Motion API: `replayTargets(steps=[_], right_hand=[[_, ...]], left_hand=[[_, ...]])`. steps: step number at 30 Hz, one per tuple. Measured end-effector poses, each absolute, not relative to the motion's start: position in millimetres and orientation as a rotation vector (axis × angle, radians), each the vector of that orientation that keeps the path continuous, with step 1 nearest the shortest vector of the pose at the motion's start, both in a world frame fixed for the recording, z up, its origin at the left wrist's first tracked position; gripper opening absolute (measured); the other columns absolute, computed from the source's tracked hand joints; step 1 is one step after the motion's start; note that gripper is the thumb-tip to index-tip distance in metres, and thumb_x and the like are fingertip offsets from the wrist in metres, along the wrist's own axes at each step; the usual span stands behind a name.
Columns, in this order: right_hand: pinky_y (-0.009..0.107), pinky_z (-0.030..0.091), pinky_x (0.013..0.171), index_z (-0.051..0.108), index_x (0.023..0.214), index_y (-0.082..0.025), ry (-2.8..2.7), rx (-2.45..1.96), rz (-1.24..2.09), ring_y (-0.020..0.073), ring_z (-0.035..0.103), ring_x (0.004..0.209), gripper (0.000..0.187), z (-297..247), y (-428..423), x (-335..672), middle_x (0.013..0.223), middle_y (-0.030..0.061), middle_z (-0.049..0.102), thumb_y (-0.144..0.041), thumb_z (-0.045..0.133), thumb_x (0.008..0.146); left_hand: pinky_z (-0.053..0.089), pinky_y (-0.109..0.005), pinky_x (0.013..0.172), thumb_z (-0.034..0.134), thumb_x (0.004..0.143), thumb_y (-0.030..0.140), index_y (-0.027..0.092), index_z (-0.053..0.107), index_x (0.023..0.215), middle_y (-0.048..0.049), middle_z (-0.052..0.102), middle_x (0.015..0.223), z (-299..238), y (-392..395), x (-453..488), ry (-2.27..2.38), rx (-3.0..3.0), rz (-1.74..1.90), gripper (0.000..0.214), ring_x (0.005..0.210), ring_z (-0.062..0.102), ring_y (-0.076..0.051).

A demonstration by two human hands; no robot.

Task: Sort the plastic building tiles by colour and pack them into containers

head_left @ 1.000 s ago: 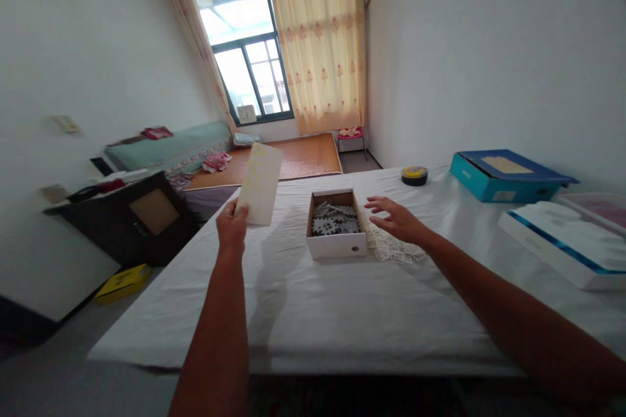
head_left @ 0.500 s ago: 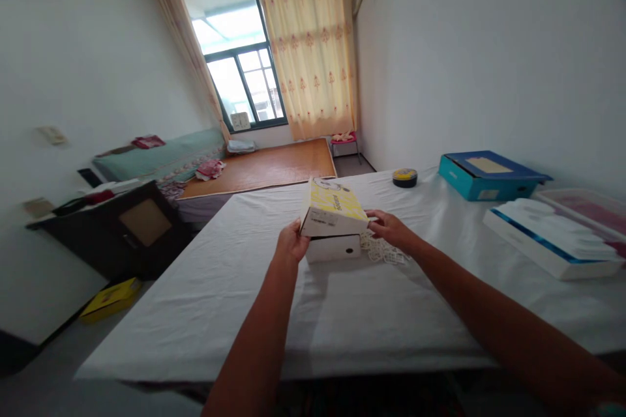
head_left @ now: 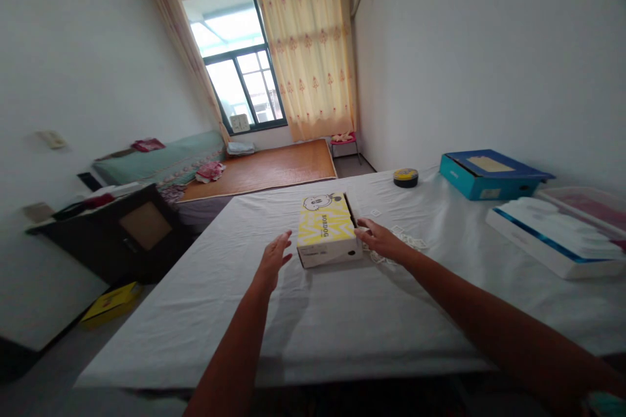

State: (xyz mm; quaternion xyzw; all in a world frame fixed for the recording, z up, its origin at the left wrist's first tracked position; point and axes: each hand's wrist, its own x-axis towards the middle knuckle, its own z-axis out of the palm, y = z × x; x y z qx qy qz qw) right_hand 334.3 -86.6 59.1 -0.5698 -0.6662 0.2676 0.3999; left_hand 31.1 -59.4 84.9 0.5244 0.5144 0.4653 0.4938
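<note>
A white and yellow shoebox [head_left: 327, 229] with "BOBDOG" lettering and a cartoon face rests on the white-covered table, its lid lying over the base. Along the right side a dark gap shows between lid and base. My left hand [head_left: 274, 259] is apart from the box on its left, fingers spread and holding nothing. At the box's right edge, my right hand [head_left: 380, 239] has its fingers out, touching or almost touching the side. Small white cards [head_left: 408, 239] lie scattered beside and partly under my right hand.
A round black and yellow tin [head_left: 405, 177] sits at the table's far edge. On the right are a blue box [head_left: 493, 174], a white box [head_left: 548, 241] with white pieces on top, and a clear plastic container [head_left: 587, 208]. A dark cabinet [head_left: 112, 228] stands left.
The tilted lid has come down onto the shoebox base. My left hand has let go and moved left. My right hand has shifted slightly at the box's right side, and more cards show.
</note>
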Motion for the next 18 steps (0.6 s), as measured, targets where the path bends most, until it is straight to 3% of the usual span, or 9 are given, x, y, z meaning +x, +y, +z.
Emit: replayTargets(steps=[5, 9, 15, 18], right_hand=[[0.037, 0.050, 0.089, 0.059, 0.121, -0.024, -1.726, -1.404, 0.703, 0.0238, 0.064, 0.101, 0.040, 58.5, -85.7, 327.1, 0.118, 0.0065, 0.067, -0.046, 0.049, 0.089], [0.038, 0.048, 0.092, 0.063, 0.117, -0.026, -1.694, -1.353, 0.711, 0.0257, 0.063, 0.105, 0.040, 65.1, -91.2, 317.1, 0.114, 0.0049, 0.068, -0.048, 0.054, 0.085], [0.039, 0.046, 0.099, 0.046, 0.137, -0.031, -1.435, -1.234, 0.663, 0.0248, 0.054, 0.120, 0.058, 68.9, -90.2, 310.4, 0.127, 0.0032, 0.060, -0.051, 0.055, 0.084], [0.038, 0.048, 0.097, 0.044, 0.136, -0.030, -1.252, -1.190, 0.681, 0.0240, 0.054, 0.119, 0.059, 74.8, -87.6, 316.9, 0.130, 0.0038, 0.058, -0.053, 0.056, 0.083]], left_hand=[[0.052, -0.040, 0.082, 0.055, 0.082, 0.061, 0.023, 0.061, 0.113, -0.0133, 0.058, 0.130, 83.4, -57.8, 56.2, 1.272, 1.307, 0.943, 0.049, 0.117, 0.055, -0.027], [0.054, -0.037, 0.074, 0.063, 0.079, 0.053, 0.028, 0.059, 0.119, -0.0124, 0.062, 0.124, 79.7, -61.4, 67.7, 1.186, 1.314, 0.935, 0.048, 0.106, 0.061, -0.027], [0.054, -0.033, 0.068, 0.058, 0.082, 0.052, 0.033, 0.051, 0.129, -0.0085, 0.056, 0.133, 85.2, -74.1, 86.7, 1.183, 1.282, 1.001, 0.051, 0.112, 0.057, -0.027], [0.055, -0.033, 0.072, 0.056, 0.084, 0.051, 0.033, 0.048, 0.131, -0.0080, 0.053, 0.135, 86.9, -76.5, 107.9, 1.101, 1.306, 1.039, 0.051, 0.112, 0.058, -0.026]])
